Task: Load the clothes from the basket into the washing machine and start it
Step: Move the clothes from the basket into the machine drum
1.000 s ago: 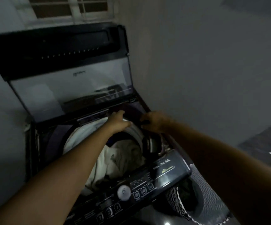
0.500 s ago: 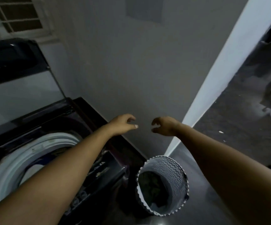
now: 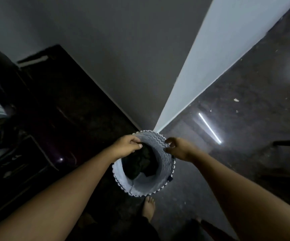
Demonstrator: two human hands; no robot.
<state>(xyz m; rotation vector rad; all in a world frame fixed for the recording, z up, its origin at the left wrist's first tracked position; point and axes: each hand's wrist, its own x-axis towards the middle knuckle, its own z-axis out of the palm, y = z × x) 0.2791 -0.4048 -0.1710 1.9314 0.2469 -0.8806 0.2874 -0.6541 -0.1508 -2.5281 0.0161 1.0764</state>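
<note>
basket [image 3: 165,164]: round, pale zigzag weave, scalloped rim
clothes [image 3: 140,162]: dark crumpled fabric inside basket
left hand [image 3: 126,147]: fingers pinch clothes
right hand [image 3: 179,148]: fingers apart at basket rim

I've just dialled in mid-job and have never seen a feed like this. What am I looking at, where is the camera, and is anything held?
There is no robot here: the one picture comes from a wide-angle camera on a person's head, looking down past both bare arms. On the floor stands a round laundry basket with dark clothes inside. The left hand has its fingers pinched at the top of that pile, near the rim. The right hand is curled at the rim opposite, with no cloth in its grip. The dark washing machine stands to the left. A bare foot shows below the basket.
</note>
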